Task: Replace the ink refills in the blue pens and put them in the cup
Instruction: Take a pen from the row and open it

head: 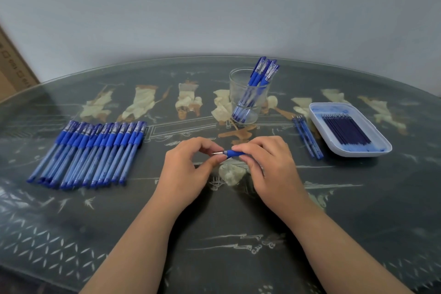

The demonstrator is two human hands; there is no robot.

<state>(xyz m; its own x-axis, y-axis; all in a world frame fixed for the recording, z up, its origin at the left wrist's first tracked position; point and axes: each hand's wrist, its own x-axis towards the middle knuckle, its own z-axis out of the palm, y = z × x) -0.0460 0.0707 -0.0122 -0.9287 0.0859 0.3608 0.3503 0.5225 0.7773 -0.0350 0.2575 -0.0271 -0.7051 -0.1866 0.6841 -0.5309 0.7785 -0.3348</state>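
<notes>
— Blue plastic pen with the rubbery grip (232, 153): where is it?

— Between both hands, low over the middle of the dark glass-topped table with pale painted figures (238, 234). The right hand (269, 164) has its fingers curled closed around the ridged blue grip; the barrel is hidden under that palm. The left hand (188, 167) pinches thumb and forefinger narrowly on the thin metal tip (218, 153).

— And the rest of the pens?

— A tight row of capped translucent blue pens (88, 154) lies on the left, caps toward the wall. The clear, round glass cup (249, 95) stands behind the hands with several capped blue pens (259, 81) leaning inside, caps up.

— Refills?

— A white rounded-rectangle plastic tray, ink-stained (379, 139), sits to the right, holding a flat layer of slim dark-blue refill tubes (346, 129). Just beside its left edge, a few thin blue refills (307, 137) lie loose on the glass.
</notes>
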